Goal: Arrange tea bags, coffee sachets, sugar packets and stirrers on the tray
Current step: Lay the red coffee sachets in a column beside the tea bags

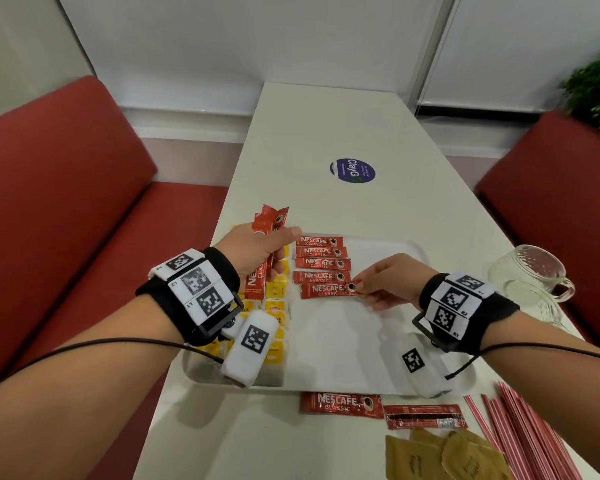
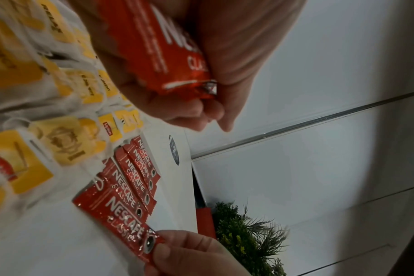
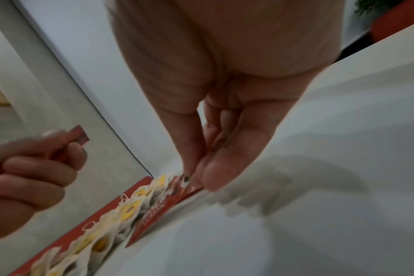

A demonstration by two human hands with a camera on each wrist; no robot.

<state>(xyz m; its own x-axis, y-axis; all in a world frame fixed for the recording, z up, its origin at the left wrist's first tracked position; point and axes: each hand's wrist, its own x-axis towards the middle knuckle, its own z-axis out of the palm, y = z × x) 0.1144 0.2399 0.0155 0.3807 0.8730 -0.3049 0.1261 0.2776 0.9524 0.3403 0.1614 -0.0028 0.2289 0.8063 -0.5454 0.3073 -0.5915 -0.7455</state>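
On tray, left side: yellow paper tea bags (image 1: 276,289) in rows
Left hand (image 1: 253,252): grips bunch of red foil coffee sachets (image 1: 269,237)
White plastic tray (image 1: 361,362), centre: five red sachets in column
Right hand (image 1: 392,282): pinches end of nearest red sachet (image 1: 326,290)

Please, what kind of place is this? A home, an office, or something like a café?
Probably a café or canteen booth, though an office pantry is possible. A long white table runs between two red padded benches, a round printed sticker lies on the tabletop, and a leafy plant stands behind the right bench.
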